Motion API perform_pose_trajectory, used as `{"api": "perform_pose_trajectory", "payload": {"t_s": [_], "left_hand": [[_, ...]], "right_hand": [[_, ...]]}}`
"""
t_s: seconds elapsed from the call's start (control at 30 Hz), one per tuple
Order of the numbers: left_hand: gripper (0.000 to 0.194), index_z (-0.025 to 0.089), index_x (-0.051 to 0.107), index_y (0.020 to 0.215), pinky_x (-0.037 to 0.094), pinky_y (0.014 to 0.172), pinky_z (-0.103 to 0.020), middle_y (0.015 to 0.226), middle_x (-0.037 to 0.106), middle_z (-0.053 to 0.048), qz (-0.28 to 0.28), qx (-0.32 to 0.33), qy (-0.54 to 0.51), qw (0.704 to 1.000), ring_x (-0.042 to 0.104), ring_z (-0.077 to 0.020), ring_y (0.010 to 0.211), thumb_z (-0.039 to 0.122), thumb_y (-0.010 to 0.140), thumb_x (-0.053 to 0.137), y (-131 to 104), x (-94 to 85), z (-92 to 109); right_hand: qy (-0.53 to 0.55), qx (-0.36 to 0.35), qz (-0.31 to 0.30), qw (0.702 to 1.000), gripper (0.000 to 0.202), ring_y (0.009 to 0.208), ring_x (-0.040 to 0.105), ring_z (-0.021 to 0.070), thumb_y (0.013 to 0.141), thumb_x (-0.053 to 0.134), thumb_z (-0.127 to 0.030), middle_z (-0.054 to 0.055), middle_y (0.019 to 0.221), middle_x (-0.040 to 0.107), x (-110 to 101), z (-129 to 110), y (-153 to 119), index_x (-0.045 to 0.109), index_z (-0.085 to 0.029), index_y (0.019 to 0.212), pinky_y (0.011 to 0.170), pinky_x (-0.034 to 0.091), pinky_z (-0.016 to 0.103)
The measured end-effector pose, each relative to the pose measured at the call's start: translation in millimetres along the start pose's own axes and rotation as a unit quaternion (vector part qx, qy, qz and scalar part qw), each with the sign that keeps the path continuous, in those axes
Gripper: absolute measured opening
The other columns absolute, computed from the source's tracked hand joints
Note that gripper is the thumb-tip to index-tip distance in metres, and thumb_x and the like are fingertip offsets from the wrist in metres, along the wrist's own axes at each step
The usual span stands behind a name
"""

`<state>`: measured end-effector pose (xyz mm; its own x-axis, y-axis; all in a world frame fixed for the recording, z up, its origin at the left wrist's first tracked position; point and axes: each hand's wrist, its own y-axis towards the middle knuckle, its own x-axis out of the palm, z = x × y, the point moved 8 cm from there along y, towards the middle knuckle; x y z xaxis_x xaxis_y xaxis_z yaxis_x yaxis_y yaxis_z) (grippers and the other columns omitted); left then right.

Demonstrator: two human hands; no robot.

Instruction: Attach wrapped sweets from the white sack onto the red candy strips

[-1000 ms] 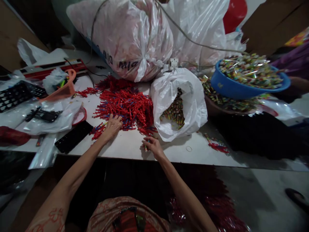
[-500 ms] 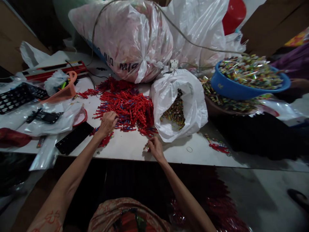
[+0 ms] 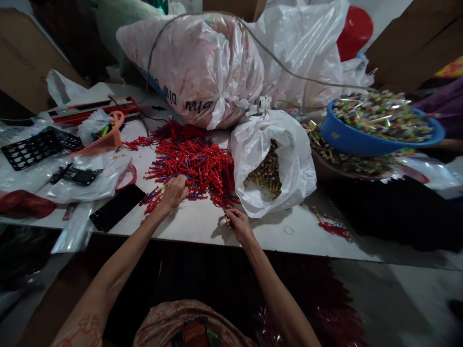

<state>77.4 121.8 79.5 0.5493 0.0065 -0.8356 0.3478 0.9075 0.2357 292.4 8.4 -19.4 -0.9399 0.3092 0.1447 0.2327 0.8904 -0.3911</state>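
Observation:
My left hand (image 3: 174, 193) rests at the near edge of a pile of small red pieces (image 3: 191, 161) with some blue among them. Its fingers are curled, and whatever is between them is hidden. Slightly to the right and nearer the table edge, my right hand (image 3: 239, 224) pinches a small cluster of multicoloured bead-like pieces (image 3: 225, 220) with a whitish end. Just beyond that hand stands an open white plastic bag (image 3: 297, 180), holding many small multicoloured pieces (image 3: 267, 176). A few red pieces (image 3: 152, 200) lie left of my left hand.
A black tray (image 3: 117, 207) and an orange basket (image 3: 108, 140) are at left. Behind the pile bulges a large tied plastic sack (image 3: 202, 67). A heaped blue basin (image 3: 379, 140) stands at right, near a purple sleeve (image 3: 439, 103). Loose pieces (image 3: 333, 225) and a rubber band (image 3: 288, 230) lie on the table (image 3: 198, 226).
My left hand has moved a little to the right along the pile's near edge. More of the cluster in my right hand shows now. The whole view has shifted slightly.

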Motion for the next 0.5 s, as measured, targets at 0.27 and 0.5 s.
{"api": "perform_pose_trajectory", "payload": {"t_s": [0.27,0.5], "left_hand": [[0.038,0.016,0.053,0.077,0.029,0.040,-0.020,0.059,0.063,0.000,-0.222,-0.230,-0.524,0.789,0.046,-0.0075,0.039,0.047,0.064,0.070,-89.1,70.8,46.4],[0.047,0.014,0.061,0.072,0.034,0.045,-0.021,0.062,0.064,-0.001,-0.226,-0.254,-0.555,0.759,0.049,-0.0074,0.045,0.053,0.054,0.079,-101.2,76.4,58.1]], "right_hand": [[0.132,0.043,-0.047,0.989,0.042,0.050,0.049,0.0066,0.045,0.085,-0.035,0.000,0.066,0.065,17.2,-20.8,-14.1,0.061,-0.017,0.075,0.041,0.031,0.018],[0.124,0.046,-0.017,0.991,0.042,0.043,0.045,0.0029,0.046,0.084,-0.038,-0.001,0.067,0.068,15.8,-21.9,-24.1,0.059,-0.017,0.073,0.038,0.030,0.015]]}}
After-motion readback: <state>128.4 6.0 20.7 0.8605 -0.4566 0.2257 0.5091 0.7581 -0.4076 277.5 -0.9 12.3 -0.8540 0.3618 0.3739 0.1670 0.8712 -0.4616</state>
